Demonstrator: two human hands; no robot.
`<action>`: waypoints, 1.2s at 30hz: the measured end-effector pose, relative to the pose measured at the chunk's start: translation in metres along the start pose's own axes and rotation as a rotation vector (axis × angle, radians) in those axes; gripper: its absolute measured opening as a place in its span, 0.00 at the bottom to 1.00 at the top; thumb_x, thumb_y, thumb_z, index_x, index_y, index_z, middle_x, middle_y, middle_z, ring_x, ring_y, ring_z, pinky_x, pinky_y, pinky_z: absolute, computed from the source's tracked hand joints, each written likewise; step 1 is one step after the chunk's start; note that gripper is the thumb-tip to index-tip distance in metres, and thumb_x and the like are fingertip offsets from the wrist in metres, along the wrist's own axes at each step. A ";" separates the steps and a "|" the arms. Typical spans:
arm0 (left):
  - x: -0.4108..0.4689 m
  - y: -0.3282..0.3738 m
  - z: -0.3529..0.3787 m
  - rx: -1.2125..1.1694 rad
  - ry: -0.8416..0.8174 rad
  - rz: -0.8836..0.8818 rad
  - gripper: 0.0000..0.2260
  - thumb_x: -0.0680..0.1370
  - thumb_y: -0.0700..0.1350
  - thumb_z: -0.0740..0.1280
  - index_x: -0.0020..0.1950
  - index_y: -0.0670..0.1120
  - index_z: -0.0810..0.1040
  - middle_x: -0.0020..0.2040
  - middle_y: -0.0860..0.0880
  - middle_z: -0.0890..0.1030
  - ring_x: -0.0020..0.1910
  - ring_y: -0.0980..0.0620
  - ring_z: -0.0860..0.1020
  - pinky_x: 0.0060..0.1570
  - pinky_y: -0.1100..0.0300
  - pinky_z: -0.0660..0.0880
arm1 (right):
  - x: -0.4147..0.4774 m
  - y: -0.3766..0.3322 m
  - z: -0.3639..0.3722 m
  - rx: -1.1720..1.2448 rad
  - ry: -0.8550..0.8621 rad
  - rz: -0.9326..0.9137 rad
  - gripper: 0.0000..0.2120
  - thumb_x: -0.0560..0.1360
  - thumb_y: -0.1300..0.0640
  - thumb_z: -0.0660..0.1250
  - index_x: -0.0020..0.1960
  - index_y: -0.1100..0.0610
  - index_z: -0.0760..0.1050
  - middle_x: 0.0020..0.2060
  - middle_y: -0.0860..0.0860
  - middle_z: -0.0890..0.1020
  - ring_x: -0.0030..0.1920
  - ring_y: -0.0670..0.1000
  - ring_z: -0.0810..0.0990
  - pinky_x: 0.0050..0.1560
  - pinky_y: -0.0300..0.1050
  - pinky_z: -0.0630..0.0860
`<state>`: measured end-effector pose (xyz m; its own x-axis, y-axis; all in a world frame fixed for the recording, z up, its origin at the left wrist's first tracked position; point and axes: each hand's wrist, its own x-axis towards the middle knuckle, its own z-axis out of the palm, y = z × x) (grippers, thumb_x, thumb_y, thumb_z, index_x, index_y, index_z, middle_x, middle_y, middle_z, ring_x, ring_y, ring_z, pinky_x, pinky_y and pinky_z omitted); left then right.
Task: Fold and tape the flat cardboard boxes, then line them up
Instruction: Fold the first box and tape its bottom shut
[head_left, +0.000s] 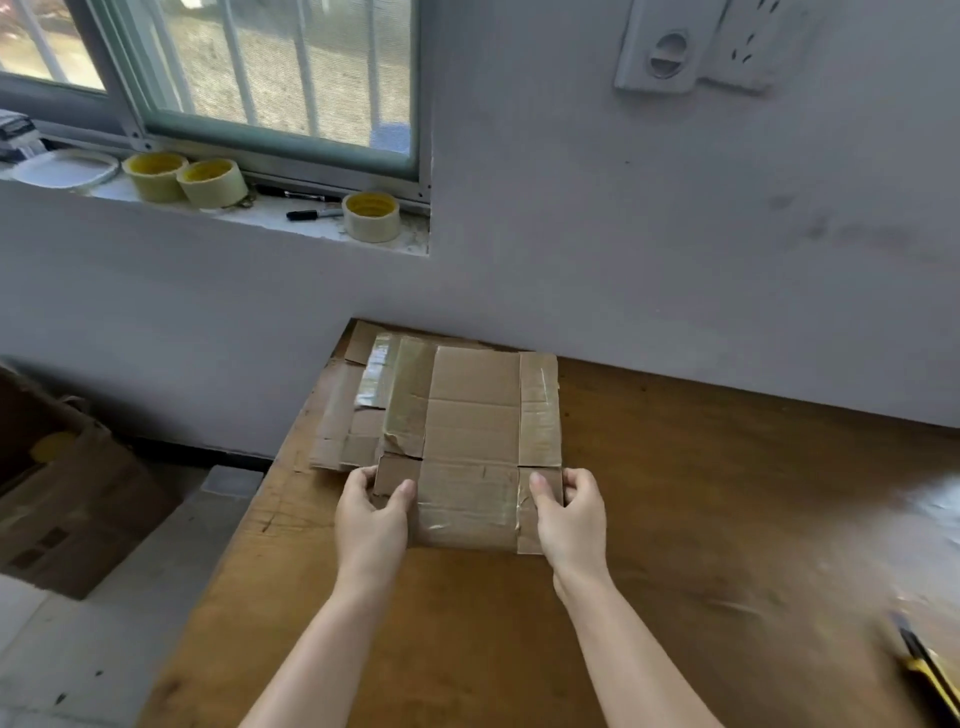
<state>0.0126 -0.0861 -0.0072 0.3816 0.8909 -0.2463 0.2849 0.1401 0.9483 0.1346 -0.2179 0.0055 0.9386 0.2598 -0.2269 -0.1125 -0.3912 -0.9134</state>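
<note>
Grey wall (675, 234) beyond the hands, with a white socket plate (670, 47) high above the right hand; its markings are too blurred to read.

Wooden bench (675, 519) under both hands, running away to the right.

Brown carton (78, 509) on the floor, well left of the left hand; the dark patches on its side are not legible.

Flat cardboard box (472, 431) lies on the bench, held by the hands at its near end, with old clear tape along its flaps. A second flat piece (343, 415) shows from beneath it, ahead and left of the left hand.

Left hand (371, 525) pinches the near left flap, thumb on top. Right hand (569, 519) grips the near right flap, thumb on top. The hands are apart, the box panel between them.

Three tape rolls (213, 183) with yellow cores on the windowsill, far ahead and left.

Black marker (311, 214) among them; its label is unreadable.
</note>
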 end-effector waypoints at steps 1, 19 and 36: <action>-0.017 0.001 0.007 -0.019 -0.003 0.015 0.10 0.77 0.42 0.69 0.57 0.46 0.75 0.51 0.49 0.79 0.50 0.51 0.77 0.49 0.57 0.75 | -0.004 0.005 -0.016 0.010 0.002 -0.004 0.05 0.78 0.53 0.67 0.48 0.49 0.71 0.45 0.50 0.81 0.47 0.50 0.81 0.52 0.53 0.79; -0.255 0.003 0.170 -0.123 -0.122 0.026 0.08 0.78 0.40 0.68 0.56 0.45 0.75 0.48 0.49 0.81 0.47 0.52 0.80 0.44 0.61 0.75 | -0.043 0.086 -0.295 0.101 0.098 0.038 0.07 0.78 0.55 0.67 0.55 0.55 0.73 0.46 0.50 0.82 0.48 0.51 0.81 0.52 0.50 0.80; -0.361 0.008 0.327 0.210 -0.320 0.121 0.18 0.80 0.47 0.64 0.69 0.48 0.68 0.60 0.54 0.75 0.62 0.51 0.73 0.56 0.58 0.71 | -0.018 0.142 -0.482 0.244 0.194 0.054 0.07 0.77 0.56 0.68 0.53 0.56 0.73 0.49 0.54 0.82 0.50 0.54 0.82 0.55 0.55 0.79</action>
<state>0.1646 -0.5477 0.0237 0.6686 0.7115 -0.2165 0.3821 -0.0790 0.9207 0.2588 -0.7039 0.0430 0.9713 0.0617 -0.2298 -0.2166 -0.1708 -0.9612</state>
